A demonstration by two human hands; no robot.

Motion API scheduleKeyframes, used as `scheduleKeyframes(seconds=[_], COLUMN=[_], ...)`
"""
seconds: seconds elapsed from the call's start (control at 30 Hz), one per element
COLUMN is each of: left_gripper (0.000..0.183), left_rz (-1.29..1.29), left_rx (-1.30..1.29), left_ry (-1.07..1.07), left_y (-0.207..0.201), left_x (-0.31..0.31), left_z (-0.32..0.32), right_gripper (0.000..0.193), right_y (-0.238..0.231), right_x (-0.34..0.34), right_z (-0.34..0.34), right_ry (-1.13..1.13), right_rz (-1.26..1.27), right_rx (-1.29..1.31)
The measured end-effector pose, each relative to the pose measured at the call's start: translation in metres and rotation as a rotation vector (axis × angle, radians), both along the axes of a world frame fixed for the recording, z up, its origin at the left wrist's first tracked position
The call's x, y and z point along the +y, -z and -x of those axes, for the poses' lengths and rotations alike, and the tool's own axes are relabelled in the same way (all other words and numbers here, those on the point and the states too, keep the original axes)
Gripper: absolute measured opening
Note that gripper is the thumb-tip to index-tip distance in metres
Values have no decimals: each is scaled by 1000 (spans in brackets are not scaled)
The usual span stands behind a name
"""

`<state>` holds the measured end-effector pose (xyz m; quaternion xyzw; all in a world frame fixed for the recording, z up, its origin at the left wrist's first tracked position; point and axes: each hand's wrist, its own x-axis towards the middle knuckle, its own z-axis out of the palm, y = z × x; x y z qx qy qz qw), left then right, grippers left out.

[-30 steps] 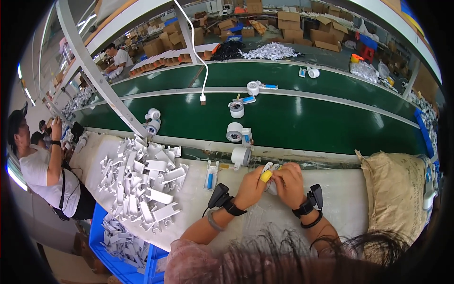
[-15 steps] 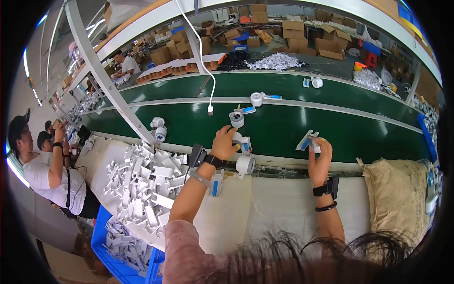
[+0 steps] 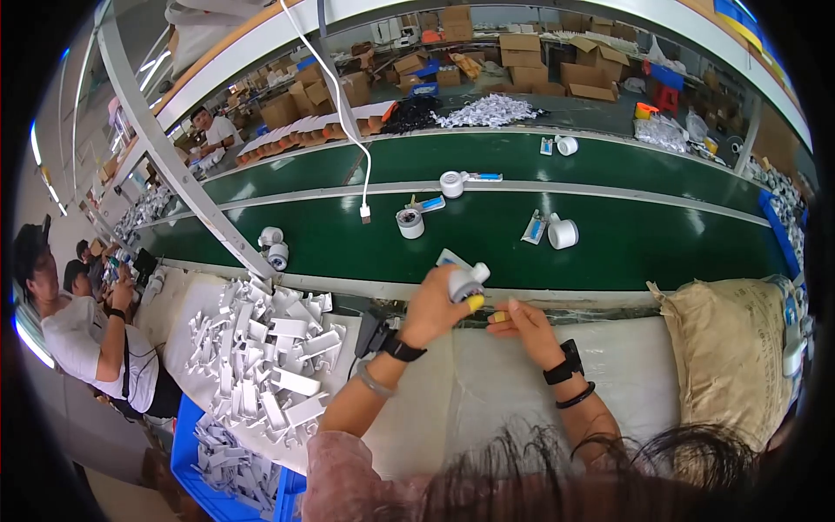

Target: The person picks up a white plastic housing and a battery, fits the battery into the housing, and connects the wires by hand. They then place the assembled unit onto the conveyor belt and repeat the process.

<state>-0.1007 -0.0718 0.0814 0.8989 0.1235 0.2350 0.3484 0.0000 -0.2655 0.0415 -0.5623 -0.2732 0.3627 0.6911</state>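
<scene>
My left hand (image 3: pixel 433 306) is closed round a white cylindrical unit (image 3: pixel 468 284) with a flat bracket, above the belt's front edge. Part of the unit is hidden by my fingers. Close to its right side, my right hand (image 3: pixel 527 332) has loosely bent fingers, slightly apart, with nothing visible in them. Both hands wear yellow finger covers. Beyond them, a similar white unit (image 3: pixel 564 232) with a blue-striped plate lies on the green conveyor belt (image 3: pixel 348 248). Another unit (image 3: pixel 410 224) stands to its left on the same belt.
White plastic brackets (image 3: pixel 261 348) lie heaped on the covered bench at left, above a blue bin (image 3: pixel 187 452). A tan sack (image 3: pixel 731 357) sits at right. A white cable (image 3: pixel 365 174) hangs over the belt beside a slanted metal post (image 3: pixel 191 191). Co-workers sit at left.
My right hand has let go of the unit at the right of the belt and come back toward my left hand. My left hand has lifted a unit and brought it nearer.
</scene>
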Motion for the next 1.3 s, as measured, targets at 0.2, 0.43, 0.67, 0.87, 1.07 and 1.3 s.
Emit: scheduleKeyframes(seconds=[0.2, 0.43, 0.67, 0.87, 1.07, 1.3], left_gripper=[62, 66, 72, 45, 30, 26], left_rz=[-20, 109, 645, 682, 94, 991], left_rx=[135, -66, 131, 253, -192, -75], left_ry=[280, 196, 511, 382, 137, 305], left_y=[7, 2, 20, 4, 22, 11], left_x=[-67, -39, -46, -51, -58, -65], left_z=[29, 26, 25, 30, 28, 31], right_gripper=[34, 27, 30, 16, 19, 16], right_y=[9, -28, -44, -60, -49, -41], right_x=[-9, -23, -34, -40, -27, -17], right_z=[-13, -11, -5, -4, 10, 17], right_ry=[58, -110, -308, -445, 158, 490], right_rz=[72, -24, -34, -1, 302, 19], right_rx=[137, 22, -69, -94, -935, -1141])
